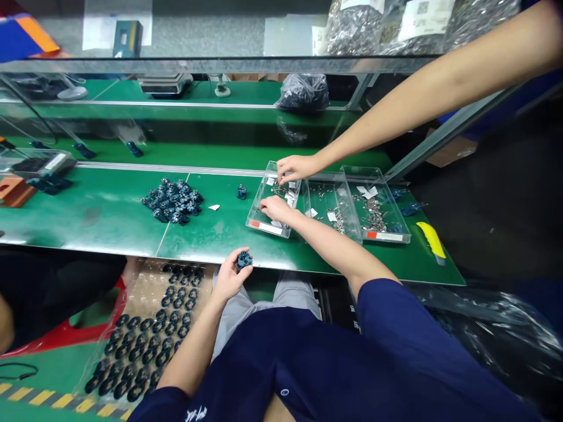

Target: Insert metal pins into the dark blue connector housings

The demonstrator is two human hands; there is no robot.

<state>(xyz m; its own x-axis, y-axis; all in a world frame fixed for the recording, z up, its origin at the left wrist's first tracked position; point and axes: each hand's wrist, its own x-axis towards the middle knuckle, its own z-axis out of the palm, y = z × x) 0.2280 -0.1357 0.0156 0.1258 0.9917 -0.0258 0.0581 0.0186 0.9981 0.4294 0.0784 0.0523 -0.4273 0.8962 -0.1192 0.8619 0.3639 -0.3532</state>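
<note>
My left hand (pixel 231 275) is closed around a small dark blue plastic part (pixel 244 259), held just off the table's front edge. Over the leftmost clear tray (pixel 268 227) is my right hand (pixel 277 209), its fingers bent down among small metal pieces; whether they pinch one is hidden. Another person's hand (pixel 298 168) reaches into the same tray from behind. A single blue part (pixel 241 191) stands left of the tray, and a heap of similar blue parts (pixel 173 201) lies farther left.
Two more clear trays, a middle one (pixel 356 231) and a right one (pixel 407 237), hold small metal pieces. A yellow box cutter (pixel 431 240) lies at the table's right end. Below the table, black ring-shaped parts (pixel 136 354) sit in rows at the left. A metal-edged shelf (pixel 220 65) runs above.
</note>
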